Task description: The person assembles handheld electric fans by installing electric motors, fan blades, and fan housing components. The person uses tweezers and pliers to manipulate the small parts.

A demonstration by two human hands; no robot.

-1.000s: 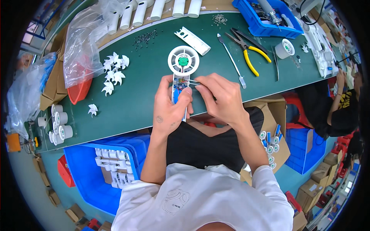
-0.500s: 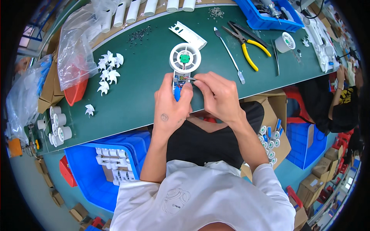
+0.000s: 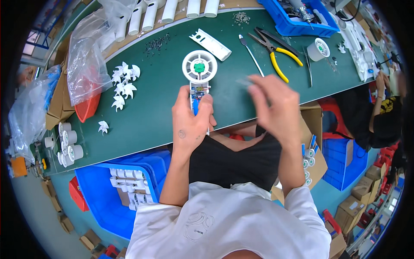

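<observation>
My left hand is closed around the opened handle of a small white handheld fan. The fan's round head, with a green centre, points away from me. A circuit board with a lit display and a blue part lie exposed in the handle. My right hand is off to the right of the fan, above the table edge, fingers pinched. Something thin and blurred by motion sticks out of its fingertips, too smeared to name. Beyond the fan head lies a loose white handle cover.
Yellow-handled pliers, tweezers and a thin rod tool lie to the right, the rod's near end behind my hand. White fan blades and dark screws lie left. A blue tray stands far right, a blue crate below left.
My right hand has drawn back from the circuit board, moving right. The fan in my left hand has shifted slightly left.
</observation>
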